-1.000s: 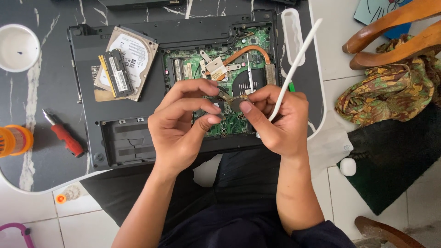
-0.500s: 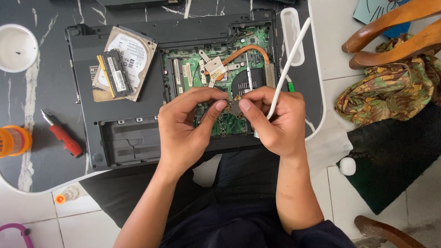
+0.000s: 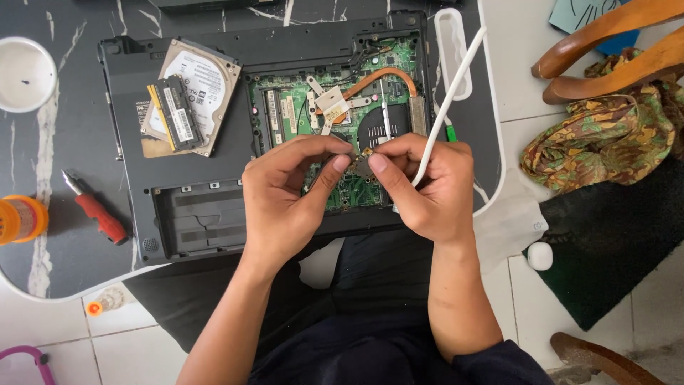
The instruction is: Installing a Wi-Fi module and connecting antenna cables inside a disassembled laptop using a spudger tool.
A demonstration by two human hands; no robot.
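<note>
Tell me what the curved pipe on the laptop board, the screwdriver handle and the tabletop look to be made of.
Curved pipe: likely copper, with an orange metallic sheen.
Screwdriver handle: probably plastic, smooth uniform red.
Tabletop: dark with white veins, so marble or a marble-look laminate; the picture cannot settle which.

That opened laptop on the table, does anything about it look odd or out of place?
Yes. The laptop lies with its covers off, its green circuit board bare. A hard drive rests loose and askew on the casing, with a memory stick lying on top. Both hands, left hand and right hand, pinch a small part above the board.
</note>
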